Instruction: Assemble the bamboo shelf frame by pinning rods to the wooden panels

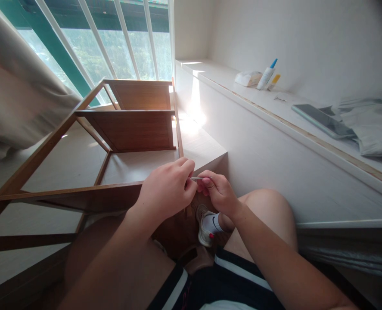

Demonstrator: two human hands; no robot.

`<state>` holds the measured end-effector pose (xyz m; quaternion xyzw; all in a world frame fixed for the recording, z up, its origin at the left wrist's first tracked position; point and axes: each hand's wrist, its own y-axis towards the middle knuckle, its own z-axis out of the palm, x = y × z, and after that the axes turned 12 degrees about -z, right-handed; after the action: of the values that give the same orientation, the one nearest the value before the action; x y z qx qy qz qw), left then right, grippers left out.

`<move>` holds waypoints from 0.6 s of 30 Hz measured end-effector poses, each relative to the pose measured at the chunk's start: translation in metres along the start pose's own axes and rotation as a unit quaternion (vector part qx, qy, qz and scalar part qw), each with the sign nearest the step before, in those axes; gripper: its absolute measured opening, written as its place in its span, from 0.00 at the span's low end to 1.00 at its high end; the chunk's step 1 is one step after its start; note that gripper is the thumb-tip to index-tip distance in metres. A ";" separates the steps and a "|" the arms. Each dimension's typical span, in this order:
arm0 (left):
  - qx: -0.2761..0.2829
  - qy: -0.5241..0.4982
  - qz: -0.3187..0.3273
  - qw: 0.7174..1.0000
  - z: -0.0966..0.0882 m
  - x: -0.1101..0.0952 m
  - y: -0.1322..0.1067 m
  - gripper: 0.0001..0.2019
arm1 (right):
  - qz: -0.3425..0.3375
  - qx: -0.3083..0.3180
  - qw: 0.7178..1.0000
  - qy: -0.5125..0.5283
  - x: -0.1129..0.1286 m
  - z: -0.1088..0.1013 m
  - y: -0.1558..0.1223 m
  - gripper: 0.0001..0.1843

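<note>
A brown wooden shelf frame [126,129] lies on its side on the pale floor in front of me. My left hand [168,187] is closed over the corner of the frame nearest me. My right hand [217,191] is closed beside it, pinching a thin metal rod or tool [197,178] that runs between both sets of fingers. Both hands meet at that corner. Below them are my bare knees, dark shorts and a white shoe with a sock [206,224].
A white ledge [242,92] runs along the right wall, holding a tube [266,74], a packet [248,78], a flat tablet [323,120] and folded cloth [374,129]. A barred window [113,38] and a curtain [16,94] are at the back left.
</note>
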<state>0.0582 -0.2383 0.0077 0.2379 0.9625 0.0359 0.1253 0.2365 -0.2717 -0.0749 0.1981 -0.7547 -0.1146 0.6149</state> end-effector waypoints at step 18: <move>-0.003 0.005 -0.002 1.000 0.000 0.001 -0.001 0.02 | 0.126 -0.099 0.950 0.266 0.005 0.023 0.005 0.27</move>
<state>0.0567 -0.2392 0.0072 0.2353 0.9634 0.0398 0.1217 0.2129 -0.2712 -0.0735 0.0629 -0.5671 -0.0535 0.8195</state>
